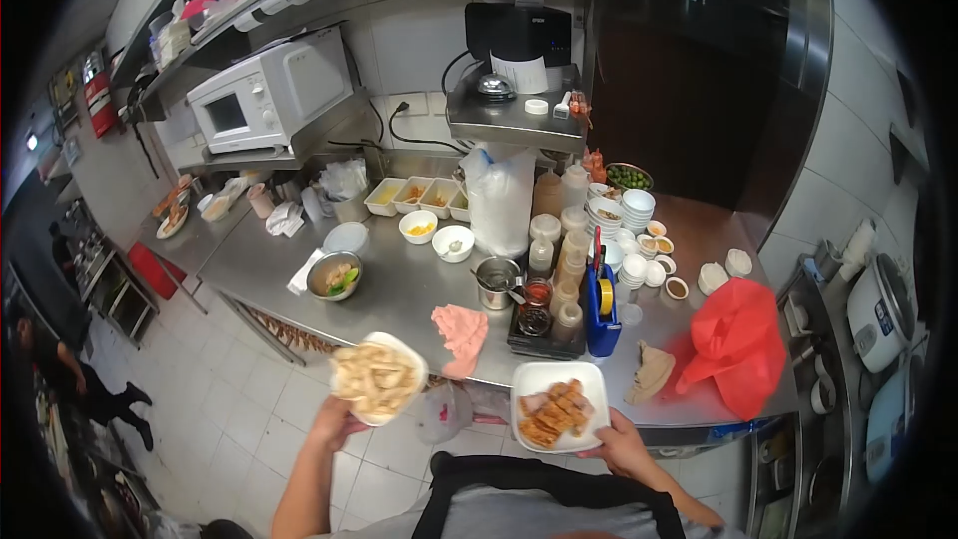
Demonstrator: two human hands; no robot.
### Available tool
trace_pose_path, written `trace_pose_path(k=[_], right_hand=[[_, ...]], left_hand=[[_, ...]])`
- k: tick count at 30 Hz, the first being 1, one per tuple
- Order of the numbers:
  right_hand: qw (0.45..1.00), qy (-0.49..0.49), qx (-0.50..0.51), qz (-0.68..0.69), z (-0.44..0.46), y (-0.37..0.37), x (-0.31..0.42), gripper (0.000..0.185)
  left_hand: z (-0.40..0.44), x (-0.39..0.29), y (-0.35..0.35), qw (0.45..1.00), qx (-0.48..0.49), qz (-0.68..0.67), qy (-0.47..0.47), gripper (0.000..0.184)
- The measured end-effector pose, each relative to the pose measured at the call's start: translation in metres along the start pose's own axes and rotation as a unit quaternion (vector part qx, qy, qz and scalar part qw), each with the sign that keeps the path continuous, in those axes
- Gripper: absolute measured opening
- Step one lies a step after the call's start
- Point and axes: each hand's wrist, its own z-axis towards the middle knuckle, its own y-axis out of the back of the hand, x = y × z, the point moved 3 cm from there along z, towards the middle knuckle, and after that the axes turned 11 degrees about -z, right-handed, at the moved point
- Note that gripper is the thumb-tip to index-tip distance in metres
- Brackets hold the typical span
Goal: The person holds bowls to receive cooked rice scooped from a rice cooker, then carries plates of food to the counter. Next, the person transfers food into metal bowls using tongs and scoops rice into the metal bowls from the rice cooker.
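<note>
My left hand (334,424) grips the lower left rim of a white dish (411,364) heaped with pale, sliced food (374,379). It is held up in front of the counter's edge. My right hand (619,444) is closed on the lower right rim of a square white plate (529,375), with browned, sliced food (557,413) on it. The plate is at the counter's front edge. Between the two dishes, a pink cloth (459,337) hangs over that edge. To the right of the plate lies a brown cloth (651,373).
On the steel counter (399,314) are a metal bowl (335,276), squeeze bottles (569,269), a blue tape dispenser (602,314), stacked white bowls (639,208) and a red plastic bag (738,344). A person (80,379) is at the far left.
</note>
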Motion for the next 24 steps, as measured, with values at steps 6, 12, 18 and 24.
trace_pose_path(k=[6,12,18,24], right_hand=[[0.993,0.017,-0.119,0.01,-0.077,0.089,-0.022,0.046],[0.979,0.072,-0.184,0.042,-0.083,0.125,-0.047,0.045],[0.987,0.045,-0.149,0.039,-0.055,0.119,-0.038,0.044],[0.992,0.02,-0.115,0.056,-0.027,0.082,-0.014,0.042]], left_hand=[[-0.028,0.078,-0.135,0.981,0.159,-0.062,0.096,0.041],[-0.017,0.096,-0.179,0.981,0.168,0.008,0.092,0.034],[-0.002,0.072,-0.159,0.986,0.14,0.087,0.035,0.039],[0.008,0.048,-0.13,0.988,0.115,0.098,-0.003,0.038]])
